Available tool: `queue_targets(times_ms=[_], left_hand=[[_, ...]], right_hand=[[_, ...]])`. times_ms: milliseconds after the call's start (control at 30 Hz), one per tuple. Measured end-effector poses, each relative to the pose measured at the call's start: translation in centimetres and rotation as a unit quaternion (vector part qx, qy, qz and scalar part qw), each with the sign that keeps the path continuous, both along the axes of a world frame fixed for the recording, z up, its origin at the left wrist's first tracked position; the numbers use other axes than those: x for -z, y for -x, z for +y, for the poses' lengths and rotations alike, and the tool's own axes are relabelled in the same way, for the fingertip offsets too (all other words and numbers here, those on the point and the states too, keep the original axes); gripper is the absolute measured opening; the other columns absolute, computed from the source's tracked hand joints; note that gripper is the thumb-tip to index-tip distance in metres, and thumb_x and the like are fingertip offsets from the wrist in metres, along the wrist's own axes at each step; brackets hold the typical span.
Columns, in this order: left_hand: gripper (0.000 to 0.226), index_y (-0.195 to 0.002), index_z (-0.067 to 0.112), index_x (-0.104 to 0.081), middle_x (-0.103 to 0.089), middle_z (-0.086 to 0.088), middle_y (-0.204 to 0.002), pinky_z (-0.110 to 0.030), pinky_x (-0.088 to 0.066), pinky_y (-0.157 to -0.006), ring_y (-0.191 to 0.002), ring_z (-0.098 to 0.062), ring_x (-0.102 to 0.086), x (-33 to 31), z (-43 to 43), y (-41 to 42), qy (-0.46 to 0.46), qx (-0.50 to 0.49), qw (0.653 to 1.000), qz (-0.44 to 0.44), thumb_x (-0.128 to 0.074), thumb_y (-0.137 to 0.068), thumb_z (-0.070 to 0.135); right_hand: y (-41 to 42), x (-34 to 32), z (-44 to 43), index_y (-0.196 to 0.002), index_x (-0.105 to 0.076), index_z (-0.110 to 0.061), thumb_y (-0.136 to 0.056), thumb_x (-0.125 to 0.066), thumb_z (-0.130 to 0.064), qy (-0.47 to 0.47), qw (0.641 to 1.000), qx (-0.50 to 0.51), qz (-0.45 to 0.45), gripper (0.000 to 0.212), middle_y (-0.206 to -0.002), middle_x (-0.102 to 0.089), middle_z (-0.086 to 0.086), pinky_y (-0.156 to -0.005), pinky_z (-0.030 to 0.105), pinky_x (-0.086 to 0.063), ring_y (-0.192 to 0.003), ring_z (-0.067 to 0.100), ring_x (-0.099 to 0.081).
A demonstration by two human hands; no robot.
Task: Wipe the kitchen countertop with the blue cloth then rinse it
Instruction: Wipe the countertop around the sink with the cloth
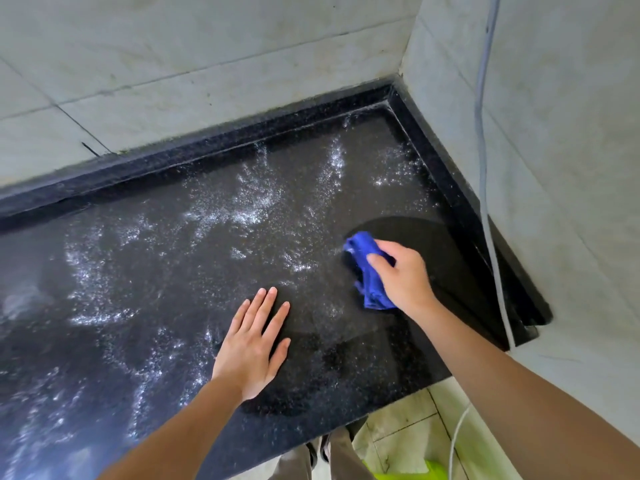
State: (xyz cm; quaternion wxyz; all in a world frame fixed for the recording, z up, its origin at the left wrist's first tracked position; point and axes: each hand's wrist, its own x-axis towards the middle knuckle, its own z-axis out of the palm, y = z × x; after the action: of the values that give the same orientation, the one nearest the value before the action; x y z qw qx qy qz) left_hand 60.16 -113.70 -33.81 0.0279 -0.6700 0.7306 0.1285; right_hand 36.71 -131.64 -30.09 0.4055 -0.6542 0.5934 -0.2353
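here, right grip [403, 278] clutches blue cloth [360, 249] on wet countertop [156, 289] (left grip [251, 344] flat, released).

The crumpled blue cloth [362, 252] lies on the black speckled stone table [156, 299] near its right end, under the right hand [405, 278]; the left hand [249, 355] rests flat left of it, nearer the front.
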Motion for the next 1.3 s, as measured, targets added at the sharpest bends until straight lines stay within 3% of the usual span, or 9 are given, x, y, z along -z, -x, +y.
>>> queue_targets(times_ms=[133,400,567,700,867,1000,1167,1233,1300], left_hand=[[0.052,-0.13,0.007,-0.056,-0.043,-0.019,-0.147,-0.046,-0.032,-0.109,-0.134,-0.037,-0.041,-1.0,-2.1,-0.9,0.052,-0.07,0.994,0.064,-0.031,-0.101,0.041],[0.076,-0.149,0.005,-0.03,-0.018,-0.019,-0.159,-0.047,-0.015,-0.12,-0.148,-0.034,-0.012,0.9,-9.4,-4.6,0.031,-0.207,0.978,0.006,-0.014,-0.095,0.055],[0.073,-0.149,0.006,-0.03,-0.017,-0.018,-0.159,-0.046,-0.014,-0.12,-0.148,-0.032,-0.01,1.3,-9.3,-4.7,0.047,-0.206,0.977,0.004,-0.016,-0.096,0.054],[0.073,-0.148,0.005,-0.032,-0.018,-0.018,-0.159,-0.048,-0.016,-0.119,-0.148,-0.033,-0.011,1.0,-9.3,-4.7,0.034,-0.208,0.978,0.008,-0.017,-0.096,0.054],[0.073,-0.148,0.005,-0.033,-0.02,-0.018,-0.159,-0.048,-0.016,-0.119,-0.148,-0.033,-0.013,0.9,-9.4,-4.7,0.027,-0.205,0.978,-0.001,-0.015,-0.097,0.054],[0.071,-0.147,0.005,-0.034,-0.022,-0.019,-0.158,-0.047,-0.017,-0.119,-0.147,-0.033,-0.014,1.0,-9.4,-4.8,0.033,-0.202,0.979,-0.005,-0.018,-0.097,0.054],[0.072,-0.147,0.005,-0.035,-0.022,-0.019,-0.158,-0.045,-0.013,-0.119,-0.147,-0.033,-0.014,0.8,-9.4,-4.7,0.031,-0.197,0.98,-0.011,-0.015,-0.098,0.054],[0.072,-0.147,0.005,-0.035,-0.023,-0.019,-0.157,-0.044,-0.012,-0.118,-0.147,-0.033,-0.014,0.8,-9.5,-4.8,0.031,-0.198,0.98,-0.012,-0.015,-0.098,0.054],[0.071,-0.147,0.005,-0.035,-0.023,-0.019,-0.157,-0.045,-0.013,-0.119,-0.147,-0.033,-0.014,0.9,-9.4,-4.8,0.029,-0.2,0.979,-0.01,-0.017,-0.098,0.053]], right_hand=[[5.3,-0.6,-1.8,-0.124,-0.056,0.002,-0.095,-0.052,-0.011,0.064,0.968,0.219,0.108,0.032,-0.127,-0.054,0.021,-0.1,0.026,-0.034,-0.117,0.033,-0.052],[4.9,2.4,-4.5,-0.135,-0.047,0.001,-0.097,-0.046,-0.011,0.082,0.941,0.278,0.173,0.04,-0.138,-0.048,0.019,-0.108,0.043,-0.037,-0.127,0.033,-0.045],[-1.0,2.5,-8.4,-0.138,-0.044,-0.001,-0.093,-0.053,-0.015,0.1,0.964,0.124,0.213,0.048,-0.149,-0.038,0.015,-0.109,0.043,-0.031,-0.136,0.031,-0.035],[-3.4,1.0,-7.3,-0.127,-0.06,-0.007,-0.086,-0.057,0.002,0.01,0.993,-0.109,0.046,0.042,-0.134,-0.058,0.005,-0.105,0.015,-0.03,-0.125,0.018,-0.052],[2.4,1.4,-9.7,-0.13,-0.052,0.001,-0.089,-0.053,-0.002,0.093,0.974,0.151,0.144,0.041,-0.136,-0.051,0.019,-0.107,0.036,-0.033,-0.125,0.035,-0.048],[0.2,3.3,-11.2,-0.137,-0.046,0.001,-0.093,-0.05,-0.005,0.117,0.963,0.116,0.212,0.045,-0.147,-0.041,0.015,-0.111,0.043,-0.03,-0.134,0.032,-0.037],[-4.0,1.7,-9.1,-0.124,-0.061,-0.006,-0.085,-0.055,0.005,0.051,0.993,-0.109,0.02,0.041,-0.132,-0.058,0.002,-0.106,0.016,-0.033,-0.123,0.017,-0.053],[-2.5,0.9,-9.3,-0.119,-0.064,-0.005,-0.083,-0.057,0.005,0.077,0.996,-0.034,0.001,0.038,-0.123,-0.063,0.002,-0.101,0.013,-0.036,-0.115,0.02,-0.059],[0.1,1.2,-10.8,-0.123,-0.059,-0.001,-0.086,-0.053,0.0,0.138,0.981,0.104,0.085,0.038,-0.129,-0.058,0.012,-0.105,0.028,-0.038,-0.119,0.029,-0.054]])
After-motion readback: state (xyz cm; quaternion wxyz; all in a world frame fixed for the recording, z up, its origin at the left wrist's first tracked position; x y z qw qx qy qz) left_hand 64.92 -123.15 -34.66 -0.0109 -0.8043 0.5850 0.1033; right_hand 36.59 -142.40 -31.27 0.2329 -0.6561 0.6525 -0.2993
